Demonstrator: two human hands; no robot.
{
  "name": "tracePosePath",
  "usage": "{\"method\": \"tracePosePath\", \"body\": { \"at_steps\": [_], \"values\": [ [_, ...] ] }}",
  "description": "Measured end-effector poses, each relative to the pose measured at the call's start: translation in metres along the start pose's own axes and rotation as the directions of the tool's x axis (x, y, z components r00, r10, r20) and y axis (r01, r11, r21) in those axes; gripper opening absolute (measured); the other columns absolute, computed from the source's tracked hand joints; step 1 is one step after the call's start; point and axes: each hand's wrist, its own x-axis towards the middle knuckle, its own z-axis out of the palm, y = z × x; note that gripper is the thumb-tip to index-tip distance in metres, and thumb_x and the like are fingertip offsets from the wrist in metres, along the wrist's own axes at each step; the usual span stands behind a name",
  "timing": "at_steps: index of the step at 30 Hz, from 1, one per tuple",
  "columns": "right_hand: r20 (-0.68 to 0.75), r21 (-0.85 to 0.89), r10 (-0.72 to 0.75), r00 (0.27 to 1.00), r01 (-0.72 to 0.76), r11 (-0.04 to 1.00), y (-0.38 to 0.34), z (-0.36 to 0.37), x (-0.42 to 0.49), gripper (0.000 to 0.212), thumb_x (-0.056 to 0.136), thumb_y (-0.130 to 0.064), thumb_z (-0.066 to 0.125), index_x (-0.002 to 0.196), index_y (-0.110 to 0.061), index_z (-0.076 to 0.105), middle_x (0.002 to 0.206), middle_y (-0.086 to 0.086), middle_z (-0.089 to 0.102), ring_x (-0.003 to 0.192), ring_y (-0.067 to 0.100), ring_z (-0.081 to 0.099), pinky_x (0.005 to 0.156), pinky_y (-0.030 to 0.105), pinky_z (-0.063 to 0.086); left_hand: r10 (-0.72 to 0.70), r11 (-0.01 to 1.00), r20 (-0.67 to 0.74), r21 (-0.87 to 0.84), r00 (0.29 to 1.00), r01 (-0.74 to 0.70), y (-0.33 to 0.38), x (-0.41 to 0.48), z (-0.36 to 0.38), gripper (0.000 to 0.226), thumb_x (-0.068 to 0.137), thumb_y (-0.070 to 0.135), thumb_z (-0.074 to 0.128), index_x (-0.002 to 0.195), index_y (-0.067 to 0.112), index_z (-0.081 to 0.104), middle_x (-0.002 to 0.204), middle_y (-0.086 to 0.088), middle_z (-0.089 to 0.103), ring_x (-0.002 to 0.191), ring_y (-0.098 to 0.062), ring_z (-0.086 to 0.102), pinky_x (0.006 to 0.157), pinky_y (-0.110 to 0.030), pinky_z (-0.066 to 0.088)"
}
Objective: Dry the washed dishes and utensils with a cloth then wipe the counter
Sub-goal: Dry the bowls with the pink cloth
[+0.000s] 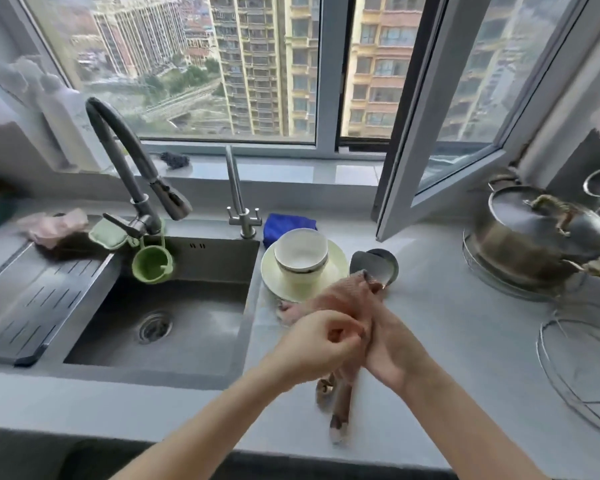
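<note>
On the pale grey stone counter (465, 341), just right of the steel sink (219, 261), here is where we are working.

Biggest of the washed pieces is the pale yellow round plate (271, 275). It is glazed, likely slick if wet, and brittle, so we'd lift it by the rim with cloth under the fingers.

Standing upright on it is the white ceramic bowl (300, 251), with a dark band low on its wall. It looks light but breakable, so we'd take it round the wall, not by the lip.

Next comes the pinkish-brown soft cloth (343, 299), limp and grippy. It is bunched over the utensil's shaft, with a tail hanging toward the counter's front edge.

And the piece in hand: the dark grey metal utensil head (378, 263) pokes out beyond the cloth, just beside the plate. Spatula or ladle, we cannot tell. It reads as stiff, light, smooth metal, apt to slide when wet, so the hold belongs on the handle, through the cloth.

Our right hand (395, 351) is wrapped round the cloth-covered handle. Our left hand (321, 348) has its fingers curled, pinching a fold of cloth. The handle itself is hidden.
</note>
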Motion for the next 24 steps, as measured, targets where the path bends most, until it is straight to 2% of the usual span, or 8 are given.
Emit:
{"method": "tracePosePath", "body": {
  "at_steps": [2,4,6,8,11,13,16,24],
  "values": [
    [-0.164,-0.039,-0.113,0.98,0.109,0.993,0.002,-0.001,0.024,0.027,0.089,-0.012,0.056,0.108,0.005,0.063,0.088,0.016,0.072,0.077,0.024,0.072,0.061,0.03,0.058,0.015,0.999,0.022,-0.052,1.0,-0.014,-0.009,0.021,-0.015,0.016,0.09,0.015,0.057,0.092,0.019,0.072,0.09,-0.004,0.074,0.079,-0.005,0.066,0.076,-0.021,0.05],
    [-0.284,-0.045,-0.188,0.94,0.182,0.982,-0.002,-0.01,0.047,0.024,0.09,0.003,0.052,0.113,0.005,0.059,0.091,0.015,0.072,0.076,0.023,0.072,0.065,0.03,0.059,0.011,0.998,-0.143,-0.058,0.99,-0.02,-0.025,0.05,-0.035,0.015,0.089,0.013,0.059,0.095,0.014,0.073,0.091,-0.001,0.073,0.085,-0.008,0.064,0.079,-0.022,0.047],
    [-0.38,-0.137,-0.255,0.889,0.218,0.966,-0.015,-0.016,0.063,0.022,0.093,0.006,0.048,0.109,-0.001,0.059,0.091,0.01,0.071,0.073,0.017,0.071,0.064,0.026,0.059,0.081,0.958,-0.316,0.285,0.945,0.013,-0.047,0.087,-0.053,0.019,0.09,0.018,0.059,0.104,0.011,0.07,0.103,-0.002,0.071,0.097,-0.016,0.063,0.083,-0.025,0.044],
    [-0.419,-0.247,-0.307,0.854,0.218,0.944,-0.03,-0.019,0.073,0.019,0.094,0.004,0.049,0.105,-0.006,0.059,0.094,0.009,0.07,0.076,0.016,0.07,0.066,0.026,0.058,0.149,0.787,-0.256,0.615,0.955,0.042,-0.071,0.123,-0.063,0.033,0.092,0.028,0.055,0.121,0.011,0.061,0.119,-0.004,0.064,0.113,-0.023,0.055,0.093,-0.029,0.038],
    [-0.423,-0.339,-0.351,0.835,0.214,0.916,-0.045,-0.02,0.083,0.018,0.095,0.0,0.049,0.108,-0.008,0.059,0.1,0.009,0.07,0.084,0.017,0.069,0.07,0.027,0.056,0.128,0.602,-0.018,0.796,0.992,-0.063,-0.098,0.166,-0.069,0.036,0.094,0.033,0.049,0.123,0.012,0.056,0.121,-0.006,0.062,0.114,-0.027,0.053,0.091,-0.035,0.041],
    [-0.422,-0.34,-0.358,0.833,0.22,0.914,-0.05,-0.02,0.087,0.019,0.095,0.0,0.049,0.11,-0.007,0.059,0.099,0.008,0.07,0.081,0.014,0.071,0.064,0.024,0.056,0.108,0.584,0.085,0.801,0.991,-0.132,-0.111,0.181,-0.069,0.029,0.095,0.026,0.047,0.118,0.012,0.057,0.113,-0.008,0.065,0.106,-0.029,0.055,0.081,-0.036,0.044],
    [-0.427,-0.34,-0.357,0.831,0.218,0.915,-0.054,-0.02,0.093,0.021,0.095,0.0,0.049,0.112,-0.006,0.06,0.103,0.01,0.071,0.085,0.015,0.071,0.063,0.022,0.055,0.156,0.612,0.062,0.777,0.986,-0.146,-0.125,0.191,-0.069,0.023,0.097,0.023,0.042,0.103,0.011,0.061,0.098,-0.01,0.066,0.094,-0.032,0.058,0.069,-0.037,0.044],
    [-0.474,-0.281,-0.335,0.814,0.221,0.934,-0.047,-0.014,0.105,0.02,0.095,0.001,0.048,0.109,-0.005,0.06,0.098,0.009,0.071,0.079,0.014,0.072,0.06,0.021,0.056,0.127,0.738,0.1,0.655,0.987,-0.162,-0.121,0.204,-0.083,0.015,0.093,0.011,0.047,0.082,0.011,0.057,0.086,-0.01,0.063,0.08,-0.029,0.051,0.065,-0.034,0.038]
  ]
}}
